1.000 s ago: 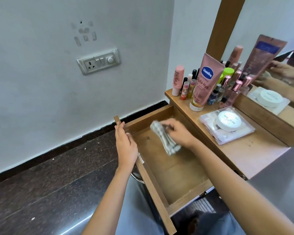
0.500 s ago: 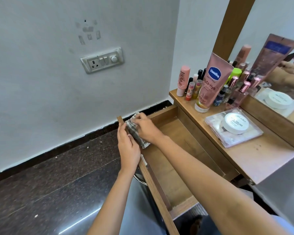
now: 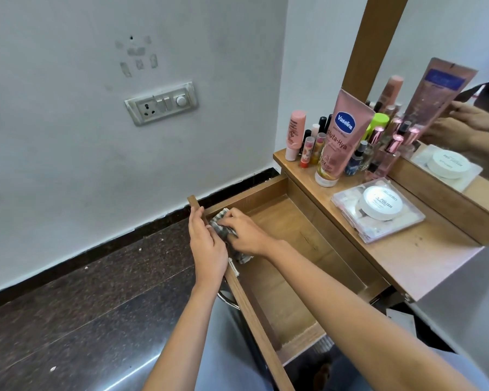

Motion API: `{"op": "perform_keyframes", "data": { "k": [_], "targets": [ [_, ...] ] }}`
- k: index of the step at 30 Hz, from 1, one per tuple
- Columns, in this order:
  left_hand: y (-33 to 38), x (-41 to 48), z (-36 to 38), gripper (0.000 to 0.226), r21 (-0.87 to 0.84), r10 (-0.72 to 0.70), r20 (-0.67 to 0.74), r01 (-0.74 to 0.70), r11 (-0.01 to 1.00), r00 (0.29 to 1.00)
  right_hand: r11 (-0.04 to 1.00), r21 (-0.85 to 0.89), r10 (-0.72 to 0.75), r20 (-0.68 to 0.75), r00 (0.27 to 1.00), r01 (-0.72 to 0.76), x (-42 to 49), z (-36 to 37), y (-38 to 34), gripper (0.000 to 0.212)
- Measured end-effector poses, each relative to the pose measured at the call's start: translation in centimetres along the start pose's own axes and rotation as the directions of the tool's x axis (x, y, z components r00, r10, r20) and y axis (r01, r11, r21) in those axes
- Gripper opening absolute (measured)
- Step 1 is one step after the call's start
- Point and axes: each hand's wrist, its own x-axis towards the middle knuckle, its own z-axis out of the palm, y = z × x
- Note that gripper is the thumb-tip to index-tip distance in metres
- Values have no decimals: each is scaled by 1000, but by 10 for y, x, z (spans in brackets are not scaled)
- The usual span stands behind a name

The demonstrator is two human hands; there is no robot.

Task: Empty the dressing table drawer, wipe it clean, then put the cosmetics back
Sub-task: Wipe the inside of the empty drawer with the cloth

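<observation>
Cloth point(image 3: 220, 224) bunches in right hand's point(image 3: 244, 235) curled fingers; left hand point(image 3: 208, 244) lies straight-fingered on drawer point(image 3: 294, 249) front. Hard scrubbing might derail drawer.

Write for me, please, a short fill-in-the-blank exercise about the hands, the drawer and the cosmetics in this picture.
1. The right hand holds a ____ in the corner of the drawer.
2. The left hand rests on the drawer's ____ panel.
3. The pink tube on the table top bears the brand name ____.

Missing words: cloth; front; Vaseline.
</observation>
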Motion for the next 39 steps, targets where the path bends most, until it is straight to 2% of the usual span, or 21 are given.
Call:
{"op": "perform_keyframes", "data": {
  "k": [6,11,15,20,22,24,26,30,34,39],
  "targets": [
    [-2,0,0,40,11,20,8,-20,1000,1000,999,-37,19,-39,999,-21,10,4,-7,42],
    [-1,-1,-1,40,24,16,3,-16,1000,1000,995,105,5,-46,999,0,-14,5,1,43],
    [0,-2,-1,40,45,14,-6,-13,999,1000,983,181,22,66,998,-34,-54,0,8,43],
    [4,-2,-2,40,60,9,8,-9,998,1000,980,170,47,317,947,-106,-74,-34,20,39],
    [4,-2,-2,40,56,-6,15,5,998,1000,943,273,122,245,962,-189,-65,-45,29,36],
    [4,-2,-2,40,56,-17,18,16,998,1000,924,315,205,71,976,-217,-49,-44,38,36],
    [4,-2,-1,40,55,-19,19,18,998,1000,955,223,196,11,981,-194,-29,-32,39,39],
    [1,0,1,39,76,-12,21,10,997,1000,993,22,118,33,992,-119,3,6,27,44],
    [-1,0,1,38,95,-1,27,-1,995,1000,986,-150,72,25,997,-67,8,21,34,45],
    [3,-4,2,39,93,10,33,-13,996,999,941,-338,81,135,988,-31,-12,4,27,47]
  ]
}}
